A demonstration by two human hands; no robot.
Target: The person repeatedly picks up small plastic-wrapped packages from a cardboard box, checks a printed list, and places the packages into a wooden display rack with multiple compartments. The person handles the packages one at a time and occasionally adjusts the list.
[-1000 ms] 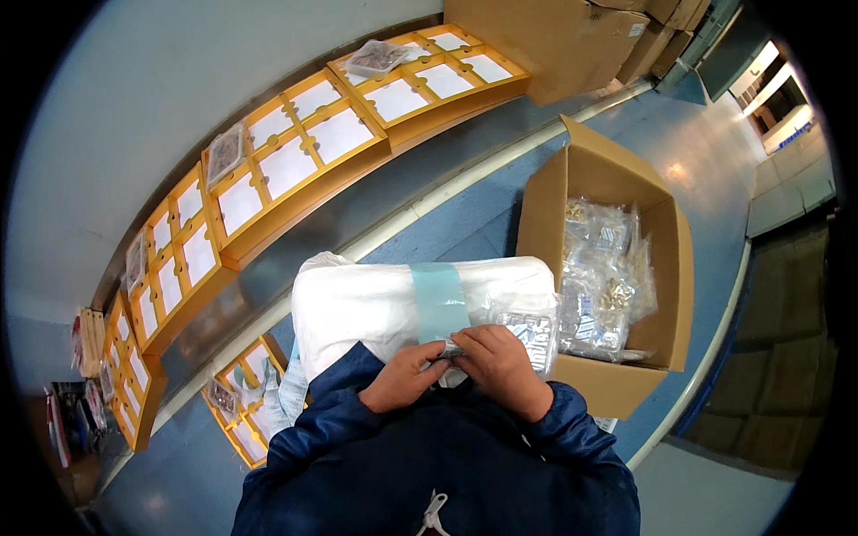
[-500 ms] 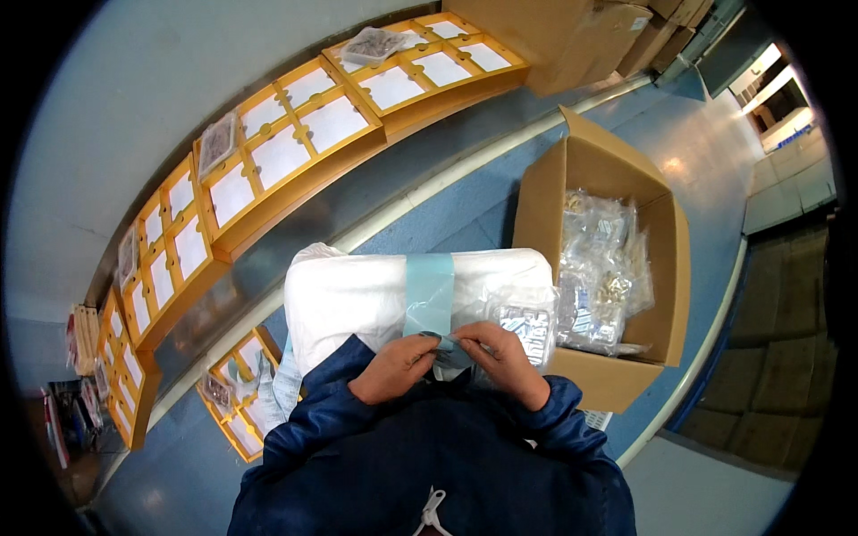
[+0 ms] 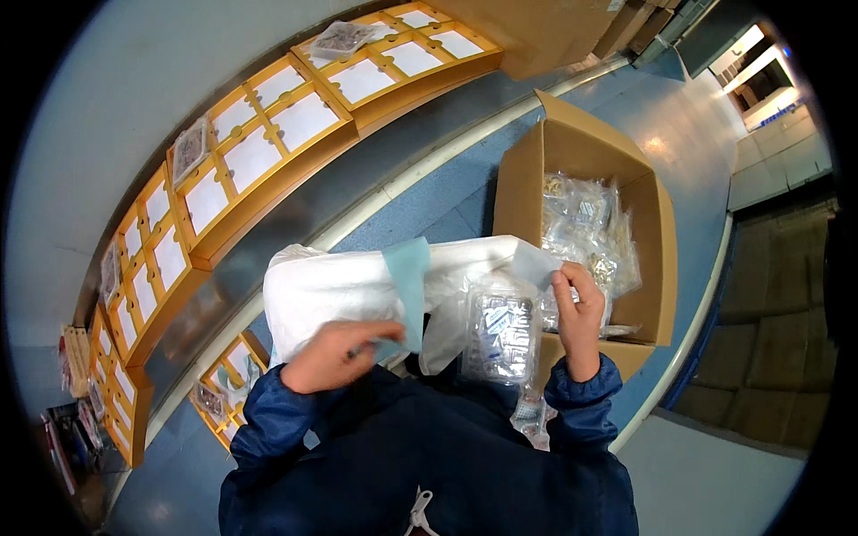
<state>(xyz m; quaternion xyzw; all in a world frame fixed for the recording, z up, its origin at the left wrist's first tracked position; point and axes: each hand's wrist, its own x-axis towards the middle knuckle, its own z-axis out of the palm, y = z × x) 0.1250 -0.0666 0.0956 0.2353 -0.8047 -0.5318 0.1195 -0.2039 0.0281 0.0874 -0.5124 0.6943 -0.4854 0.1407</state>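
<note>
A white cloth-covered bundle (image 3: pixel 313 290) lies in front of me, with a teal strip (image 3: pixel 407 281) across it. My left hand (image 3: pixel 344 355) is over the bundle's near side, beside the strip's lower end. Its fingers are curled and smeared by motion, so I cannot make out what they hold. At the right, my right hand (image 3: pixel 581 308) pinches the corner of a translucent plastic sheet (image 3: pixel 534 264) between thumb and fingers. Below that sheet, close to my body, rests a clear plastic pack (image 3: pixel 500 339) with silvery pieces and a blue-and-white label inside.
An open cardboard box (image 3: pixel 518 196) stands at the right, holding several clear bags (image 3: pixel 585 223) of small parts. Yellow compartment trays (image 3: pixel 286 161) line the left, some carrying clear plastic boxes (image 3: pixel 190 152). Another yellow tray (image 3: pixel 234 429) sits low at the left. Cartons (image 3: pixel 536 31) stand at the back.
My hands have parted from a joint pinch near the strip, left hand leftward, right hand rightward and up with the sheet's corner. The strip now lies askew. The whole view has shifted slightly.
</note>
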